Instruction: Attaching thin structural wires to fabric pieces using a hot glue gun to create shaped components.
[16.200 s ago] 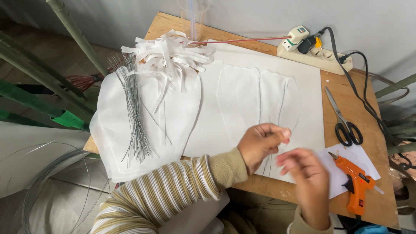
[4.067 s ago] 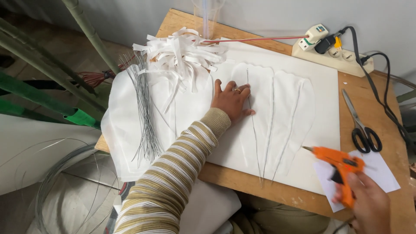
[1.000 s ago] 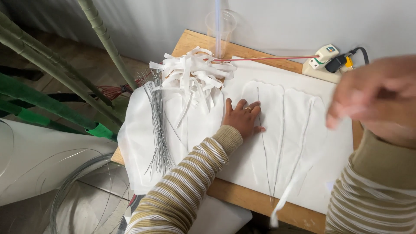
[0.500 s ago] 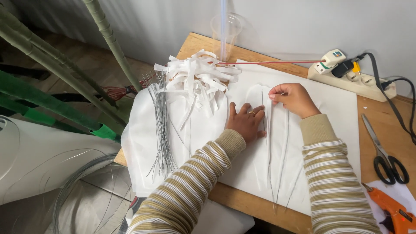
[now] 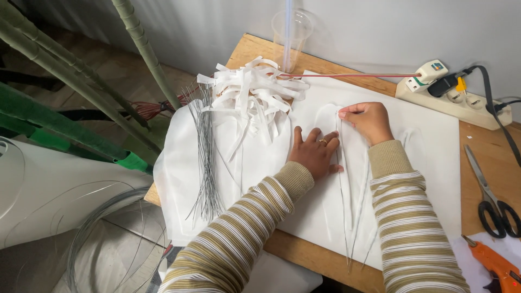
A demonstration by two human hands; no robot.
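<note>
My left hand (image 5: 313, 153) lies flat, fingers spread, on a white petal-shaped piece of fabric (image 5: 325, 195) spread over a white sheet (image 5: 429, 163) on the wooden table. My right hand (image 5: 369, 119) pinches the top end of a thin white strip (image 5: 355, 211) that runs down the fabric beside a wire. A heap of cut white strips (image 5: 252, 95) lies just left of my hands, and a bundle of thin grey wires (image 5: 205, 157) rests further left on white fabric.
Black-handled scissors (image 5: 491, 198) and an orange glue gun (image 5: 496, 266) lie at the right edge. A white power strip (image 5: 453, 97) with cables sits at the back right, a clear plastic cup (image 5: 292, 30) at the back. Green poles (image 5: 81, 92) and coiled wire (image 5: 97, 233) stand left.
My right hand put the glue gun down at the right, swung across to the fabric and now pinches the strip's top end. My left hand stayed pressed on the fabric.
</note>
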